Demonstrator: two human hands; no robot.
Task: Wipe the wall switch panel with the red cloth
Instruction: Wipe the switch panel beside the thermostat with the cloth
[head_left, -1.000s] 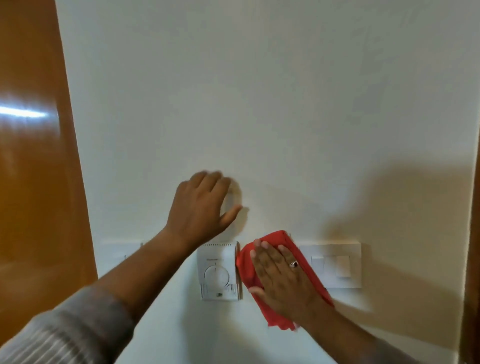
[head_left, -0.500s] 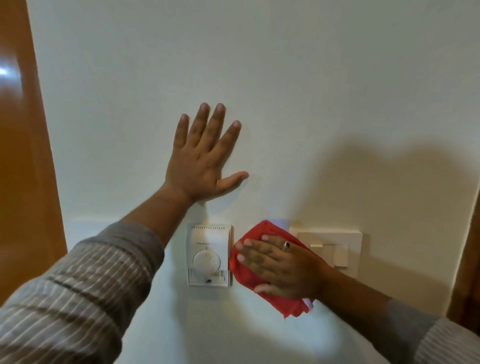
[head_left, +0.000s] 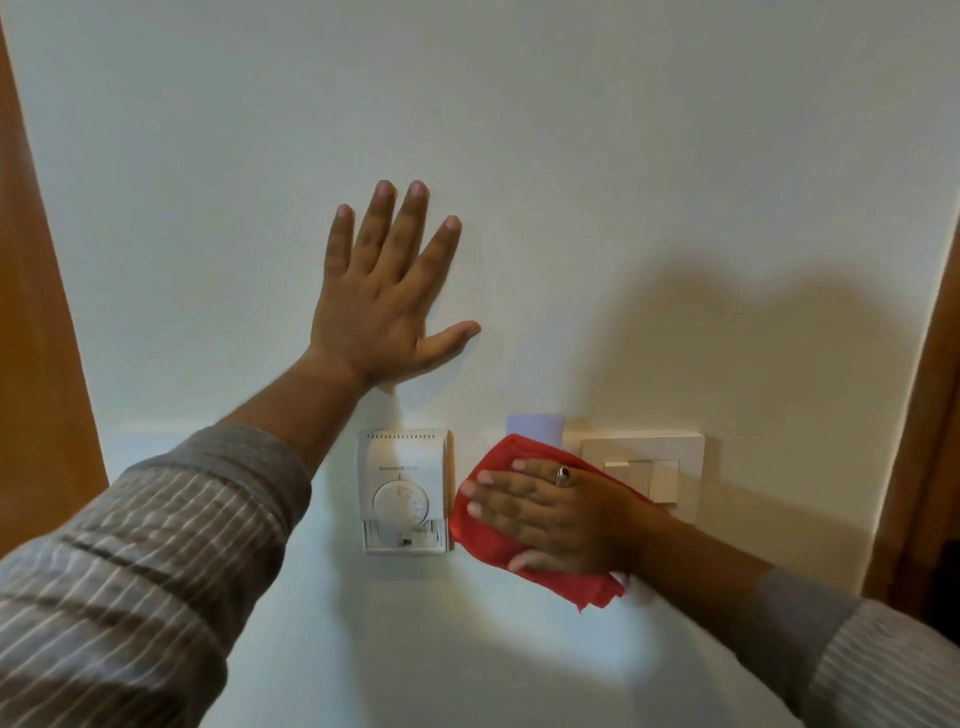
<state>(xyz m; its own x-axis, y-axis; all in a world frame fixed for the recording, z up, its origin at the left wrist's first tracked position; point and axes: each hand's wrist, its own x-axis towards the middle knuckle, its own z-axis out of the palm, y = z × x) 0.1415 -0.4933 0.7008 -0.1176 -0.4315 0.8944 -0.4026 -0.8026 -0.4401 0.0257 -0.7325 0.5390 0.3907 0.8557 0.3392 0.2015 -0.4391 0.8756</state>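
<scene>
A cream wall switch panel (head_left: 670, 457) is mounted low on the white wall, right of centre. The red cloth (head_left: 488, 535) lies flat against the wall over the panel's left part, and my right hand (head_left: 550, 512), with a ring on one finger, presses on it with fingers stretched out to the left. The panel's left half is hidden behind hand and cloth. My left hand (head_left: 387, 296) rests flat on the bare wall above, fingers spread, holding nothing.
A white dial thermostat (head_left: 404, 491) sits on the wall just left of the cloth. Orange-brown wooden door frames (head_left: 31, 291) border the wall at both sides. A small pale purple patch (head_left: 535, 425) shows above the cloth.
My left hand went from curled to flat and spread on the wall. My right hand turned from pointing up to pointing left on the cloth. The view shifted slightly.
</scene>
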